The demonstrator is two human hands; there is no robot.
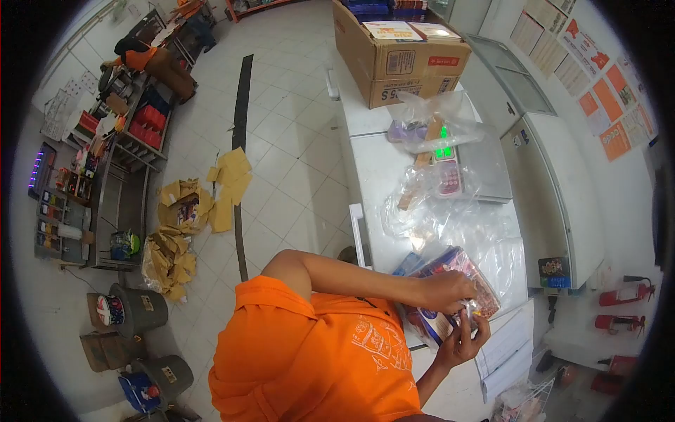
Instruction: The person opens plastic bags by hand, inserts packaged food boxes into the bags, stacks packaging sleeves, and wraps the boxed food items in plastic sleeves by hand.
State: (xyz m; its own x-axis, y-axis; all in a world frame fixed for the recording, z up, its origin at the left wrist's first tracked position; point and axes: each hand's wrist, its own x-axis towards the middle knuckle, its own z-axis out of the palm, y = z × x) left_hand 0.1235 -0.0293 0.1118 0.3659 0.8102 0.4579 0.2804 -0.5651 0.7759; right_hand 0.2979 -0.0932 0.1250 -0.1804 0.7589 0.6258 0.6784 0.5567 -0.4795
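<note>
A plastic bag of printed packets (434, 322) rests at the near edge of a white chest freezer (371, 172). My left hand (448, 291) lies over the packets, its fingers closed on the gathered clear plastic of the bag. My right hand (462, 342) is just below it, thumb and fingers pinching the same plastic. The two hands nearly touch. Loose clear plastic bags (485, 243) spread beside the packets. A digital scale (485, 169) with a green display stands farther along the freezer, partly under clear plastic.
An open cardboard box (401, 67) stands at the freezer's far end. Papers (508, 348) lie near my right hand. Torn cardboard (186, 204) is on the tiled floor. Another person (158, 63) stands at a metal counter. Fire extinguishers (619, 322) are at the right.
</note>
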